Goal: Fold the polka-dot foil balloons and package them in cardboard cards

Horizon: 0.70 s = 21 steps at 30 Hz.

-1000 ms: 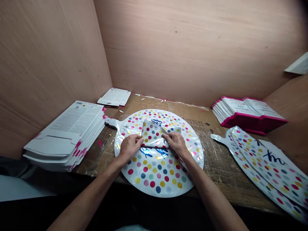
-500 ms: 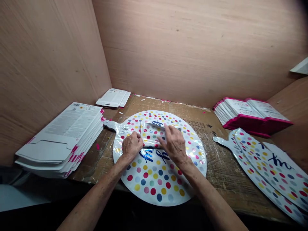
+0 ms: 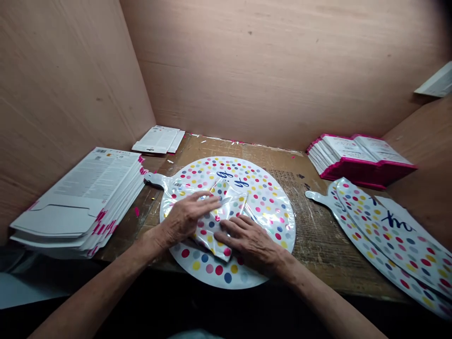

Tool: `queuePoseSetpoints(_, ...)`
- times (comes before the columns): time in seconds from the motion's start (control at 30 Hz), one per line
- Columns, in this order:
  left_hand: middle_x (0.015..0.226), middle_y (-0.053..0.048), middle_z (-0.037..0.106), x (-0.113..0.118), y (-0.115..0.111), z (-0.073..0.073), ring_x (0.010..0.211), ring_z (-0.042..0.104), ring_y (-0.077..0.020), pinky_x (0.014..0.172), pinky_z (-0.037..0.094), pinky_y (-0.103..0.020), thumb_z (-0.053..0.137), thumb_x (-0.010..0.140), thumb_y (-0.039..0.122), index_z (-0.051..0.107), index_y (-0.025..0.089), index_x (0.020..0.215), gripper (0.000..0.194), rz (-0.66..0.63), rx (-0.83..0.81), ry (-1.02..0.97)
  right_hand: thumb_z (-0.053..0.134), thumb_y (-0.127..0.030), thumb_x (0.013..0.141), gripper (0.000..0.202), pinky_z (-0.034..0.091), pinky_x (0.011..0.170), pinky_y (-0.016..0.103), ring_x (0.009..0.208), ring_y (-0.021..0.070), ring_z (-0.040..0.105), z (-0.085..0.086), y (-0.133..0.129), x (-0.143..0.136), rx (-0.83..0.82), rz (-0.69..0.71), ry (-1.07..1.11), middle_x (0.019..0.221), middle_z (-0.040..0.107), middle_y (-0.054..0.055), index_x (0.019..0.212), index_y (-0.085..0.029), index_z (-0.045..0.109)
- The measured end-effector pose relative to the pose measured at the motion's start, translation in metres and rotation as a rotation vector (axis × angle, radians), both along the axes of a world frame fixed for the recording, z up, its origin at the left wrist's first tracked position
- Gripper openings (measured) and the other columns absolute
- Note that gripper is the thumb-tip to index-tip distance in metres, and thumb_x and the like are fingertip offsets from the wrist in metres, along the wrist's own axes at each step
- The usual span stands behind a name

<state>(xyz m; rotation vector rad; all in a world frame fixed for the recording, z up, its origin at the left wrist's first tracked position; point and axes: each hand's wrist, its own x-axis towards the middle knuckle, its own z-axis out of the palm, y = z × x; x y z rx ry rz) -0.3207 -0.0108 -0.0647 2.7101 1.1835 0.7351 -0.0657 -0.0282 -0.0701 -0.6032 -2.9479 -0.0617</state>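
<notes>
A folded foil balloon (image 3: 212,234) with coloured dots lies on a flat round foil balloon (image 3: 231,278) of the same pattern. My left hand (image 3: 183,215) rests over the folded piece's left side, its fingers stretched out. From the right, my right hand (image 3: 247,238) bears down on the same piece, with fingers bent and the thumb low on the foil. The undersides of both hands are hidden. Blue lettering shows on the round balloon beyond my hands, and its tail points left.
At left stands a stack of white card sleeves (image 3: 84,183), with a smaller stack (image 3: 160,140) behind. Pink-edged packets (image 3: 360,157) stand back right. More dotted foil balloons (image 3: 395,245) lie at right. Plywood walls (image 3: 247,70) enclose the cardboard-covered table (image 3: 303,240).
The upper foil piece has been folded smaller and turned at an angle. My left fingers have opened out flat, and my right hand has come down nearer me. The view has shifted slightly.
</notes>
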Motion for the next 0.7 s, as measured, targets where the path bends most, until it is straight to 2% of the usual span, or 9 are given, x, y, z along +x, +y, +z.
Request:
queuePoseSetpoints(0.07,0.124,0.001,0.067,-0.001,-0.004,-0.008,0.128,0.05,-0.0215,0.1,0.048,-0.036,0.042,0.084,0.005,0.065,0.027,0.12,0.048,-0.104,-0.095,0.105,0.047,-0.022,0.096,0.038,0.038,0.102,0.045,0.117,0.0252,0.05,-0.006,-0.006,0.021,-0.057,0.028,0.059,0.137,0.051,0.011,0.134,-0.026,0.051)
queuePoseSetpoints(0.13,0.121,-0.001,0.068,-0.001,-0.007,-0.015,0.123,0.053,-0.0239,0.097,0.049,-0.036,0.048,0.085,0.011,0.067,0.026,0.115,0.039,-0.066,-0.203,0.112,0.042,-0.023,0.099,0.035,0.042,0.099,0.04,0.116,0.0233,0.053,-0.013,-0.002,0.031,-0.17,-0.025,0.203,0.134,0.056,0.011,0.132,-0.023,0.053)
queuePoseSetpoints(0.23,0.113,-0.007,0.069,0.002,-0.009,-0.02,0.107,0.063,-0.0224,0.091,0.05,-0.032,0.056,0.081,0.02,0.07,0.021,0.103,0.026,0.104,-0.32,-0.034,0.035,-0.03,0.101,0.033,0.049,0.076,0.028,0.087,0.0187,0.063,-0.021,0.017,0.026,-0.355,-0.359,0.516,0.102,0.069,0.008,0.11,-0.017,0.064)
queuePoseSetpoints(0.3,0.102,-0.007,0.07,0.01,-0.009,-0.02,0.095,0.066,-0.0203,0.086,0.051,-0.03,0.055,0.083,0.027,0.068,0.018,0.098,0.021,0.294,-0.373,-0.16,0.034,-0.038,0.101,0.04,0.045,0.061,0.025,0.066,0.0161,0.059,-0.021,0.034,0.012,-0.398,-0.643,0.61,0.076,0.066,0.004,0.087,-0.016,0.065)
queuePoseSetpoints(0.37,0.094,-0.007,0.071,0.021,-0.008,-0.018,0.09,0.066,-0.0211,0.082,0.051,-0.031,0.052,0.088,0.033,0.065,0.017,0.1,0.024,0.55,-0.376,-0.22,0.038,-0.043,0.099,0.044,0.04,0.058,0.024,0.061,0.0151,0.056,-0.018,0.049,-0.004,-0.377,-0.858,0.521,0.067,0.063,0.002,0.075,-0.017,0.062)
queuePoseSetpoints(0.43,0.093,-0.007,0.071,0.032,-0.006,-0.015,0.094,0.065,-0.0241,0.082,0.049,-0.033,0.051,0.09,0.035,0.063,0.017,0.104,0.027,0.773,-0.359,-0.19,0.041,-0.046,0.098,0.045,0.039,0.061,0.024,0.066,0.0153,0.057,-0.014,0.06,-0.019,-0.328,-0.988,0.316,0.07,0.065,0.004,0.073,-0.017,0.063)
queuePoseSetpoints(0.5,0.092,-0.007,0.072,0.039,-0.003,-0.013,0.097,0.065,-0.0264,0.081,0.048,-0.034,0.053,0.089,0.036,0.062,0.017,0.109,0.029,0.908,-0.378,-0.136,0.043,-0.048,0.097,0.045,0.039,0.063,0.025,0.071,0.0171,0.06,-0.008,0.067,-0.03,-0.277,-1.068,0.149,0.076,0.068,0.007,0.075,-0.016,0.067)
queuePoseSetpoints(0.63,0.087,-0.004,0.074,0.042,0.006,-0.011,0.091,0.067,-0.027,0.077,0.047,-0.034,0.058,0.086,0.039,0.061,0.018,0.106,0.029,0.957,-0.481,-0.085,0.053,-0.04,0.093,0.033,0.042,0.071,0.031,0.087,0.0256,0.062,0.006,0.079,-0.048,-0.215,-1.112,0.053,0.093,0.068,0.017,0.091,-0.012,0.07)
queuePoseSetpoints(0.7,0.088,-0.003,0.074,0.04,0.009,-0.012,0.09,0.068,-0.0264,0.075,0.046,-0.033,0.058,0.087,0.038,0.06,0.019,0.105,0.026,0.94,-0.476,-0.052,0.06,-0.037,0.089,0.03,0.042,0.079,0.034,0.1,0.0291,0.059,0.015,0.089,-0.06,-0.155,-1.032,0.012,0.108,0.063,0.021,0.104,-0.011,0.067)
